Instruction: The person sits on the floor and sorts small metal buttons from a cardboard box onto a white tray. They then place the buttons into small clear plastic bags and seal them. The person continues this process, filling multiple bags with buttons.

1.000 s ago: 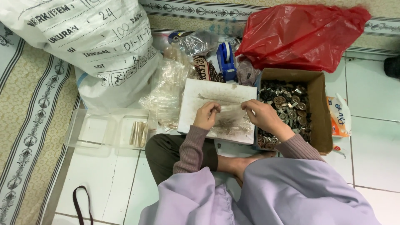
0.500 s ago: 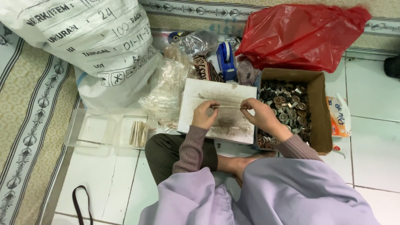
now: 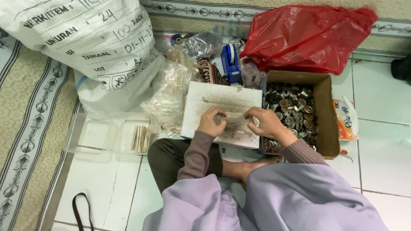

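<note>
My left hand [image 3: 210, 122] and my right hand [image 3: 264, 123] pinch the two ends of a small clear plastic sleeve [image 3: 234, 121] over a white board [image 3: 222, 101] that lies across my lap. Small dark pieces lie scattered on the board's near part. Right of the board, a brown cardboard box [image 3: 324, 112] holds several round metal buttons [image 3: 292, 109]. What the sleeve contains is too small to make out.
A clear plastic tray [image 3: 95, 136] with a bundle of thin sleeves [image 3: 140, 137] sits at my left. Behind are a big white sack [image 3: 85, 47], crumpled clear bags [image 3: 171, 92], a blue tape dispenser [image 3: 231, 63] and a red plastic bag [image 3: 309, 36]. A black strap [image 3: 77, 209] lies on the tiled floor.
Both hands have shifted slightly nearer to me over the board, still holding the small sleeve between them. Nothing else has moved.
</note>
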